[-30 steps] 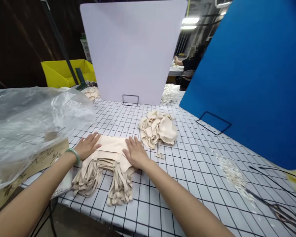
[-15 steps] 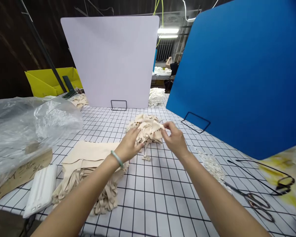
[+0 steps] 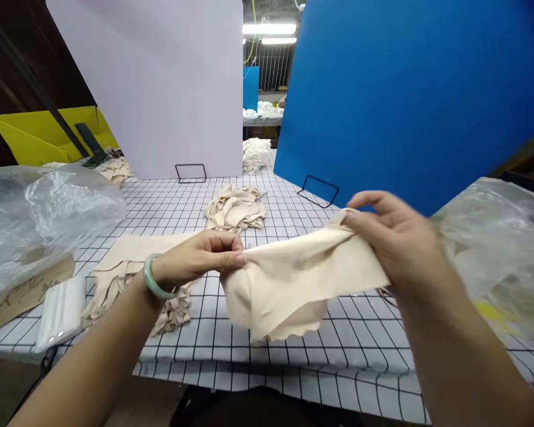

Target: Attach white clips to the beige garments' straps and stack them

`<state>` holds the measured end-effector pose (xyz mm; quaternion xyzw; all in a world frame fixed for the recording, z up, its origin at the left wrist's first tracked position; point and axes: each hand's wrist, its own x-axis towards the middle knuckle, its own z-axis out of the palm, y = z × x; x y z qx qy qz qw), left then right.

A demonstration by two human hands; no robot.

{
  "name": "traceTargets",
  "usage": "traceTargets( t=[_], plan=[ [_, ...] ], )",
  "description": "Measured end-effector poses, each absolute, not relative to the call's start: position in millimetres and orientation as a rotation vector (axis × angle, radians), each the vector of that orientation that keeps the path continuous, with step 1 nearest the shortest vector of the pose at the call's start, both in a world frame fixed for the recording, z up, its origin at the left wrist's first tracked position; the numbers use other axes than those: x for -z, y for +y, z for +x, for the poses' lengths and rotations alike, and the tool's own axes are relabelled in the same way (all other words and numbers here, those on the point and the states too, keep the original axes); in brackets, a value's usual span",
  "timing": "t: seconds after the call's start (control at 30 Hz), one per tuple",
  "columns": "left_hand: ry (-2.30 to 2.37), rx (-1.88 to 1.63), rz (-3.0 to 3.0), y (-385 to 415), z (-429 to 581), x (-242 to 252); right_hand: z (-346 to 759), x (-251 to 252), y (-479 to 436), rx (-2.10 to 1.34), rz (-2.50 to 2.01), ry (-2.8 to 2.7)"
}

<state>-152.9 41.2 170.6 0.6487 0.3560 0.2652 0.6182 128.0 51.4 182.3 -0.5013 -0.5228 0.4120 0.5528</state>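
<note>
Between my two hands a cream fabric piece (image 3: 293, 279) is stretched above the checked table, its lower edge hanging loose. My left hand (image 3: 209, 255), with a pale green bangle (image 3: 153, 277) at the wrist, pinches its left end between thumb and fingers. The upper right corner is gripped by my right hand (image 3: 382, 231), held higher and slightly blurred. Beyond the cloth lies a heap of cream fabric pieces (image 3: 235, 209). Left of it, partly behind my left forearm, is a stack of cream pieces (image 3: 129, 255) with strip-like ends.
A white power bank-like device (image 3: 62, 311) with a cable and clear plastic wrap (image 3: 66, 204) lie on the left. A lilac board (image 3: 169, 89) and a blue board (image 3: 382, 101) stand behind on wire stands. More plastic (image 3: 493, 237) sits at right.
Both hands have come back from the heap toward me, lifting one cream fabric piece and spreading it between them. The view has tilted down and shifted right.
</note>
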Motion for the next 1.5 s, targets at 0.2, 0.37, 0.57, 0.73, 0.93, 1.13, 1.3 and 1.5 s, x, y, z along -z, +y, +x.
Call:
traceTargets(
  t=[0.2, 0.37, 0.57, 0.73, 0.93, 1.13, 1.3, 1.5],
  plan=[
    [1.631, -0.712, 1.724, 34, -158, -89, 144, -68, 84, -1.046, -1.677, -1.596],
    [1.674, -0.651, 2.007, -5, -126, -62, 153, -32, 61, -0.819, -1.694, -1.846],
    [1.721, -0.12, 2.183, 0, -89, -54, 148, -21, 55, -0.577, -1.524, -2.308],
    [1.701, -0.36, 2.034, 3, -111, -69, 155, -18, 52, -0.471, -1.43, -2.133],
    [1.381, -0.868, 1.696, -20, -136, -146, 149, -76, 20, -0.874, -1.332, -1.677],
    [1.088, -1.019, 1.589, -35, -115, -185, 70, -88, 4, -0.758, -1.117, -2.043],
    [1.15, -1.288, 1.531, -60, -142, -207, 85, -77, 15, -0.964, -1.169, -2.032],
    [1.379, -1.301, 1.498, -84, -174, -205, 159, -118, 0, -1.636, -1.098, -1.862]
  ],
)
